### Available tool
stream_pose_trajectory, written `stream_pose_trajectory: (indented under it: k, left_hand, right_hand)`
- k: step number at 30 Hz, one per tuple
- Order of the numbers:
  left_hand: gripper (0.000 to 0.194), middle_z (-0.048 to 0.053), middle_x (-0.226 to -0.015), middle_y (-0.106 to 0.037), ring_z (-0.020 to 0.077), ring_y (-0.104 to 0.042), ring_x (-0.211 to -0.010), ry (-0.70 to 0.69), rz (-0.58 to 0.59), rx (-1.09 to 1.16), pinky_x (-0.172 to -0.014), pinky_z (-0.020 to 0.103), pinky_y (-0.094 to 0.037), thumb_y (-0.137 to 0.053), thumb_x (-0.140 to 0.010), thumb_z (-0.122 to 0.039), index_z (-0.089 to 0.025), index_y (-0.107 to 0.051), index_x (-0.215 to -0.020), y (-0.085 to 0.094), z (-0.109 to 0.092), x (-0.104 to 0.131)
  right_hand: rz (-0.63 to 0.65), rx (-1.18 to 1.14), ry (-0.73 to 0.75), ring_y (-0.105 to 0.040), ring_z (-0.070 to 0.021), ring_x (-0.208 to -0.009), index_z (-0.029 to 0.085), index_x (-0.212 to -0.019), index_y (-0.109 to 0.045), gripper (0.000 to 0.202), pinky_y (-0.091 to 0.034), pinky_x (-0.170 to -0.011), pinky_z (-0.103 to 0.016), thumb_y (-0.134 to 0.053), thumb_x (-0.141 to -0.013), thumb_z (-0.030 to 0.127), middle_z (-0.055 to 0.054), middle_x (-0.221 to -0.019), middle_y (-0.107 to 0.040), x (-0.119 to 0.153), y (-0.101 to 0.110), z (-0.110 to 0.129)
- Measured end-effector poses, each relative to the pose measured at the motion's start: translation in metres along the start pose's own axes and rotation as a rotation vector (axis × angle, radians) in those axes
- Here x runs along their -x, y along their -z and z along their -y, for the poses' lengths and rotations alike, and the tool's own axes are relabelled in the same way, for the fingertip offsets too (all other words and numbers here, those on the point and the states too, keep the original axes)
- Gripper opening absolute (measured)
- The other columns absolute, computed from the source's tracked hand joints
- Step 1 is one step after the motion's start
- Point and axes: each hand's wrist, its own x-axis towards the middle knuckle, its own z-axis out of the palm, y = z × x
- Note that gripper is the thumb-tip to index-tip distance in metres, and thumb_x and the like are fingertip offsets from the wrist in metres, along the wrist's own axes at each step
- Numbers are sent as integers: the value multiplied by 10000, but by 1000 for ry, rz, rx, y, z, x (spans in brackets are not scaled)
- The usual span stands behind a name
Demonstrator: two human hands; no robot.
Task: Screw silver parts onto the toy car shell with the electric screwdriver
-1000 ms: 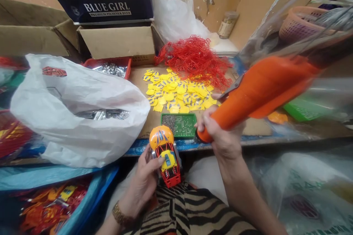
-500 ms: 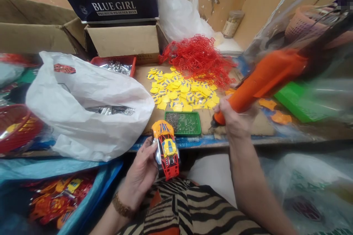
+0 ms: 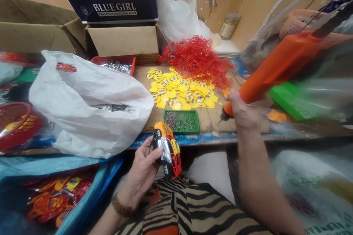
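My left hand (image 3: 143,167) grips a small toy car (image 3: 167,149) with orange, yellow, red and silver parts, tilted so that its side shows. Fingers of my right hand (image 3: 246,112) wrap round an orange power screwdriver (image 3: 275,68), whose dark tip points down and left over the bench edge. Between the hands lies a green tray (image 3: 186,121) with tiny metal pieces, mostly at its left side. Behind the tray spread many yellow parts (image 3: 183,88), and beyond them is a tangled heap of red plastic frames (image 3: 197,58).
A white bag (image 3: 93,132) of silvery parts stands left on the bench, near a red basket (image 3: 13,128). Cardboard boxes (image 3: 121,40) stand behind. A blue-lined bin (image 3: 107,176) with car bodies sits lower left; a green container (image 3: 295,99) lies right.
The toy car has rolled in my left hand from top up to side up. My right hand and the screwdriver have moved slightly right, and the tool's tip has risen a little.
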Motion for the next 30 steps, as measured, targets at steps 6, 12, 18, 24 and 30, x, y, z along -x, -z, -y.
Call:
stream_pose_trajectory:
  k: [6,12,18,24,30]
  left_hand:
    - [383,58,-969,-708,139,-660,-778,-23,10,-23,-668,216,-572,-852,-731,-213,-158,-671,-1064,1,-1,2]
    - [364,45,-934,-709,127,-651,-738,-15,-9,14,-621,194,-555,-850,-731,-201,-166,-665,-1043,2,0,0]
    - [314,33,-922,-694,129,-642,-779,-98,-13,-56,-699,221,-571,-864,-712,-203,-167,-688,-970,-6,4,-1]
    - [325,46,-949,-726,151,-672,-835,-89,21,1,-740,230,-583,-877,-688,-183,-187,-716,-971,-9,2,5]
    - [305,71,-960,-732,157,-679,-791,-59,31,-10,-706,240,-591,-865,-715,-232,-168,-735,-983,-4,5,5]
  right_hand:
    - [19,-59,76,-628,-175,-686,133,-1008,-636,419,-557,-646,-350,-750,-675,360,-54,-844,-641,-8,22,5]
    - [-70,7,194,-632,-239,-1032,254,-1290,-584,535,-537,-866,-428,-686,-765,246,-90,-1138,-621,33,47,11]
    - [698,-76,-80,-636,-205,-920,234,-1322,-497,612,-577,-818,-383,-728,-761,307,-76,-1120,-631,118,24,57]
    - [963,14,-209,-619,-295,-1117,229,-1423,-369,815,-553,-942,-480,-747,-729,431,-126,-1302,-588,138,8,61]
    - [1002,-254,-436,-676,-211,-1040,220,-1291,-492,532,-561,-947,-376,-673,-795,282,-79,-1164,-676,142,4,55]
